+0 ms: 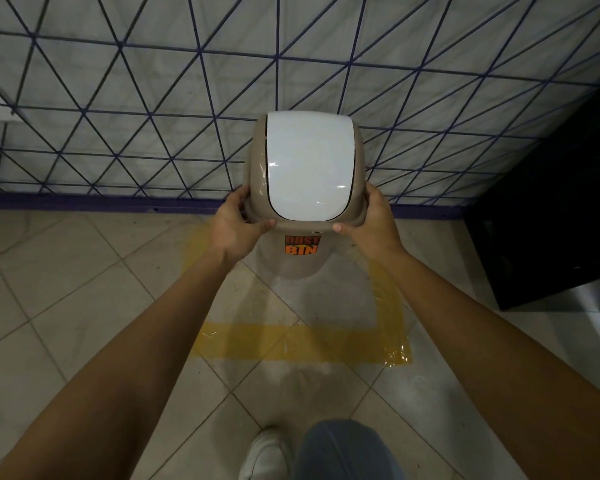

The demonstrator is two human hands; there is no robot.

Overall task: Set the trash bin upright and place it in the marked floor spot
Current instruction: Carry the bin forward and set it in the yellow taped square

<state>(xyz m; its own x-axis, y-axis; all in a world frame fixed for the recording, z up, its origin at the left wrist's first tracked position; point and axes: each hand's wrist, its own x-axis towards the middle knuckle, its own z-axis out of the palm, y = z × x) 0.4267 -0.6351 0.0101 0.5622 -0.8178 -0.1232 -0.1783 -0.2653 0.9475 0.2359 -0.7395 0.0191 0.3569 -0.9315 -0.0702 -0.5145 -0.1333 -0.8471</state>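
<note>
A beige trash bin (302, 268) with a white swing lid (309, 164) and an orange "DUST BIN" sticker stands upright, seen from above. My left hand (234, 220) grips the left side of its top rim and my right hand (371, 221) grips the right side. The bin is over the floor spot marked with yellow tape (302, 342), inside the square's far half, close to the wall. I cannot tell whether its base touches the floor.
A white wall (118, 98) with a dark blue triangle pattern rises right behind the bin. A black cabinet (551, 202) stands at the right. Beige floor tiles (66, 289) spread to the left. My shoe (265, 452) and trouser leg are near the bottom.
</note>
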